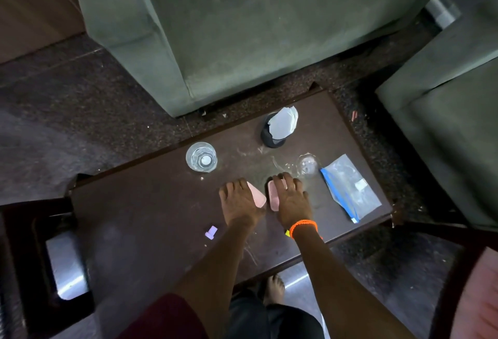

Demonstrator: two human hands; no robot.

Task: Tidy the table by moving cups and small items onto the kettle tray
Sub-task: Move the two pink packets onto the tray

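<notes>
A: Where are the hands?

B: The left hand (238, 203) lies flat on one pink piece (258, 196), the right hand (292, 201) on the other pink piece (274, 195), fingers spread over them; whether either is truly gripped, I cannot tell.

A: And the cups?

B: A glass (201, 157) stands beyond the left hand, another glass (307, 165) just beyond the right. No kettle tray shows.

A: Advice?

B: Curl the fingers under each piece's edge before lifting; the table (134, 217) looks smeared there, possibly wet.
</notes>
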